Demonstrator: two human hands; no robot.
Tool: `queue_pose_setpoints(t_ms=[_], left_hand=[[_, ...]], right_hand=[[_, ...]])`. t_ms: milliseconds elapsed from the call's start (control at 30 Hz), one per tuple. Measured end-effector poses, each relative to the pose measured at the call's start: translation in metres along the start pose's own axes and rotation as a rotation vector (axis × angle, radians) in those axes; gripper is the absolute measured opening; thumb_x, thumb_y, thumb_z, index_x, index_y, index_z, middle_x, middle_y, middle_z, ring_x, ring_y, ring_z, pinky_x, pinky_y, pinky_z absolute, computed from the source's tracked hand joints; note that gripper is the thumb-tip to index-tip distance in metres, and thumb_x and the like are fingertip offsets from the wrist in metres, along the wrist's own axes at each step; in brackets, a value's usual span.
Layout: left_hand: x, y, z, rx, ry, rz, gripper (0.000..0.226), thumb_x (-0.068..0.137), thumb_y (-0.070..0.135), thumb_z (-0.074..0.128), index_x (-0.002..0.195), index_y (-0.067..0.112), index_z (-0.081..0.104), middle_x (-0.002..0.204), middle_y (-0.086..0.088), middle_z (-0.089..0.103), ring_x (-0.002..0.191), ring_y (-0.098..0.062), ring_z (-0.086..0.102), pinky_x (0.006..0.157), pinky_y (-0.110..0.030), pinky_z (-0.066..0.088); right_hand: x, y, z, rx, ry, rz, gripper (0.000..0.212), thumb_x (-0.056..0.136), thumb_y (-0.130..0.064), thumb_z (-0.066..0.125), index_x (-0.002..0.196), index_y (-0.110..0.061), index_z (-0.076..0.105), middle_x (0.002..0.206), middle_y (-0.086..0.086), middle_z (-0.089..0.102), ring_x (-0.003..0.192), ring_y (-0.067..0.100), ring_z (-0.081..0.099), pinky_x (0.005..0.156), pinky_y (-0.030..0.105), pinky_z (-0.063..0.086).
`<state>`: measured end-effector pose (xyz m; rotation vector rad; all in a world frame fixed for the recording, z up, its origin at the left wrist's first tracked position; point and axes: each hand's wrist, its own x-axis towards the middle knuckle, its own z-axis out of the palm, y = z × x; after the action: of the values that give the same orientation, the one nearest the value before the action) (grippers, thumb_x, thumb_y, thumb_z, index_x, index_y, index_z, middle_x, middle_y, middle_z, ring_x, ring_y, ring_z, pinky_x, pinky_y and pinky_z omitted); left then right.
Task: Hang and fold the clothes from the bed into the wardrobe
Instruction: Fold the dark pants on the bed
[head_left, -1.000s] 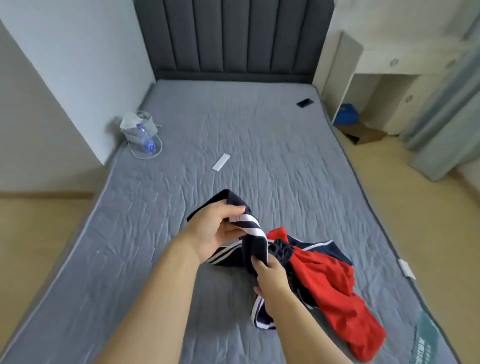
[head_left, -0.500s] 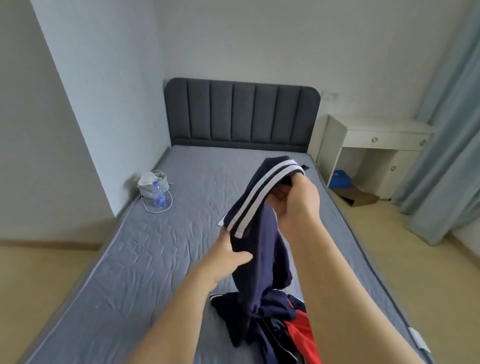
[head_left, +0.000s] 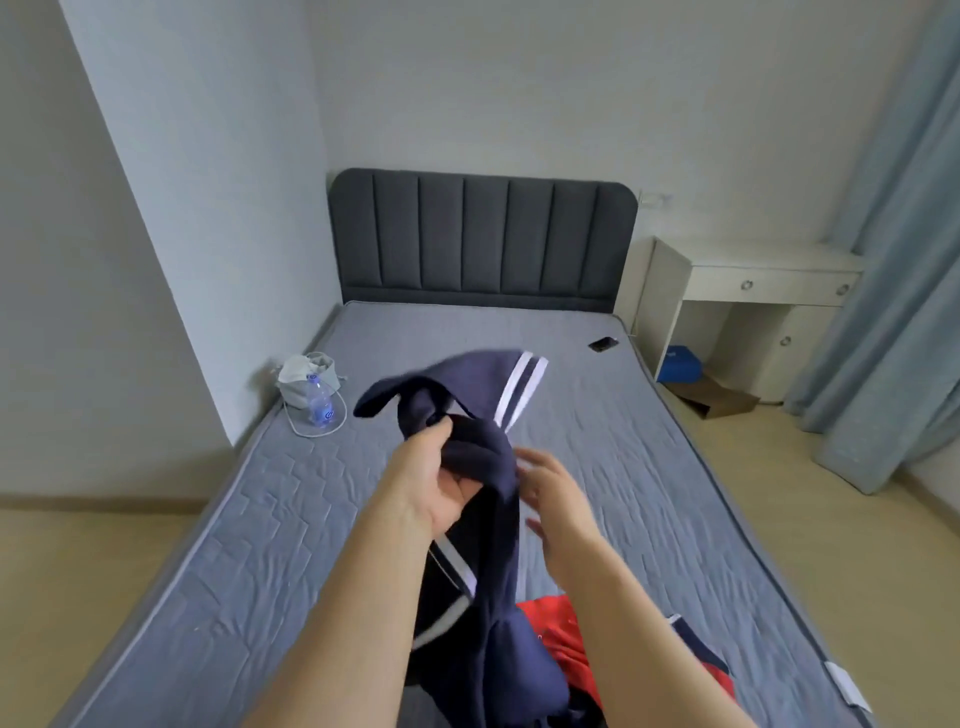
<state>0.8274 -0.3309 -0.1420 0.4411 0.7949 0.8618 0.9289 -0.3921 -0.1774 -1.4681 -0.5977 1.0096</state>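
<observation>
Navy garment with white stripes (head_left: 501, 545): held up above the bed (head_left: 649, 467), near its foot end. One end stands out in the air toward the headboard (head_left: 483, 239), its two white stripes blurred. The rest drops in a twisted column between my forearms and reaches the clothes lying at the foot of the bed.

Left hand (head_left: 431, 478): palm turned toward me, fingers and thumb curled round a bunched fold of the navy garment. The grip sits at the top of the hanging column.

Right hand (head_left: 550, 491): fingers spread and straight, holding nothing. It is just beside the garment on its right. It is blurred, and I cannot tell whether the fingertips touch the cloth.

Red garment (head_left: 553, 623): crumpled on the bed under my right forearm, against the lower end of the navy garment. A dark piece with white edging (head_left: 698, 652) shows right of that forearm; I cannot tell which garment it belongs to.

Bed: grey quilted mattress, creased. At its left edge, by the wall, a white bag (head_left: 304, 376) with a clear water bottle (head_left: 319, 405) standing against it and a white cord (head_left: 311, 431) looped round them. A dark phone (head_left: 602, 343) lies near the right edge, close to the headboard. A white label (head_left: 844, 686) sticks out at the right edge near the foot.

Room: a white surface with drawers (head_left: 753, 280) stands right of the headboard, with a blue box (head_left: 680, 358) beneath it and flat cardboard (head_left: 722, 397) on the floor. A blue-grey curtain (head_left: 893, 260) hangs on the right.
</observation>
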Motion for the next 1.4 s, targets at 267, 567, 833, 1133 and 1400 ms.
queue_pose_setpoints(t_ms=[267,567,833,1133,1400], left_hand=[[-0.018,0.02,0.0,-0.173,-0.184,0.091,0.021,0.098,0.01,0.039,0.088,0.0,0.054,0.074,-0.012,0.066,0.066,-0.016,0.066,0.059,-0.028,0.051],[-0.008,0.008,-0.037,0.604,-0.068,0.201,0.037,0.087,0.033,0.061,0.117,0.016,0.049,0.123,0.0,0.057,0.099,-0.007,0.056,0.075,-0.027,0.044],[-0.002,-0.029,-0.053,0.962,-0.289,0.149,0.046,0.079,0.025,0.069,0.123,0.025,0.054,0.111,0.007,0.067,0.104,-0.011,0.062,0.093,-0.033,0.049],[0.017,-0.016,-0.035,0.134,0.196,-0.046,0.026,0.091,0.029,0.057,0.107,0.009,0.058,0.102,-0.012,0.065,0.082,-0.025,0.063,0.062,-0.032,0.052],[0.005,0.001,-0.031,-0.346,0.175,-0.017,0.035,0.099,0.01,0.037,0.132,0.002,0.046,0.137,-0.012,0.049,0.124,-0.02,0.049,0.084,-0.028,0.042]], right_hand=[[0.002,0.052,-0.001,-0.566,-0.195,-0.025,0.024,0.084,-0.002,0.045,0.068,-0.016,0.054,0.067,-0.002,0.057,0.069,0.014,0.05,0.061,0.023,0.038],[0.008,0.022,-0.004,0.032,0.208,0.062,0.019,0.088,-0.003,0.04,0.074,-0.007,0.052,0.064,0.008,0.049,0.058,0.019,0.044,0.05,0.023,0.035],[0.003,-0.038,0.006,0.598,0.121,0.095,0.02,0.093,-0.014,0.047,0.081,-0.01,0.063,0.077,0.01,0.065,0.074,0.022,0.063,0.06,0.03,0.048],[-0.008,0.002,-0.002,0.109,0.133,-0.088,0.015,0.088,-0.014,0.058,0.103,-0.019,0.057,0.086,-0.003,0.06,0.072,0.006,0.058,0.05,0.011,0.044],[-0.018,0.037,-0.011,-0.016,-0.412,0.079,0.048,0.079,-0.055,0.059,0.114,-0.023,0.061,0.114,0.002,0.066,0.103,0.016,0.062,0.089,0.033,0.047]])
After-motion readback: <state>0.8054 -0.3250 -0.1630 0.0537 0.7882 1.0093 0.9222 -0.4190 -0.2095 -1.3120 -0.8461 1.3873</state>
